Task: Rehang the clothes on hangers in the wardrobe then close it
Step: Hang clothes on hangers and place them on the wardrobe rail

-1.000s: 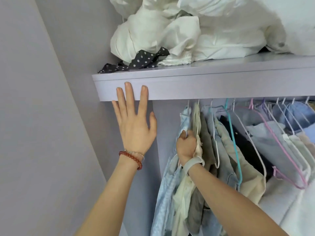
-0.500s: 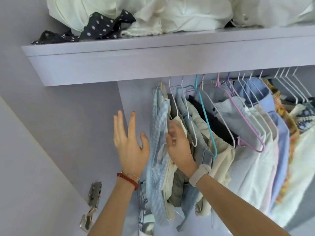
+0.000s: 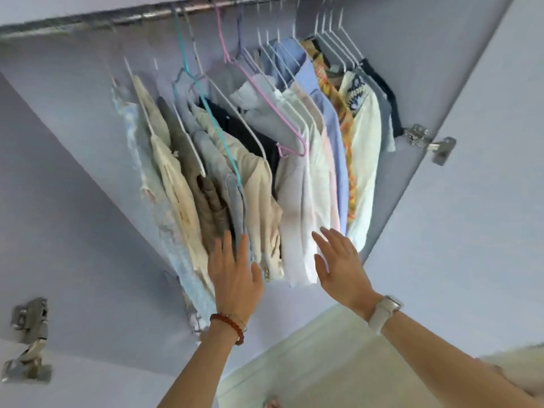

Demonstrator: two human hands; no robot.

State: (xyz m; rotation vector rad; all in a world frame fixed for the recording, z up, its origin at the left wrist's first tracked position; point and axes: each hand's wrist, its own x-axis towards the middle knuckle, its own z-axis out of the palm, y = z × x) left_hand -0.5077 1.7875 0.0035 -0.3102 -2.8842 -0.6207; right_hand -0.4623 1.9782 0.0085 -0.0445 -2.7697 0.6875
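A row of clothes on hangers hangs from the metal rail inside the lilac wardrobe. A teal hanger and a pink hanger stand out among white ones. My left hand, with a red bead bracelet, is raised with straight fingers at the lower hems of the brown and blue garments. My right hand, with a pale watch at the wrist, is spread in front of the white garment's lower edge. Neither hand holds anything.
The wardrobe's left door carries a metal hinge at the lower left. Another hinge sits on the right door panel. A pale cream surface lies below the hanging clothes.
The view has tilted down, so the top shelf with bedding has left the frame. My right hand let go of the clothes and both hands dropped to the hems, fingers spread.
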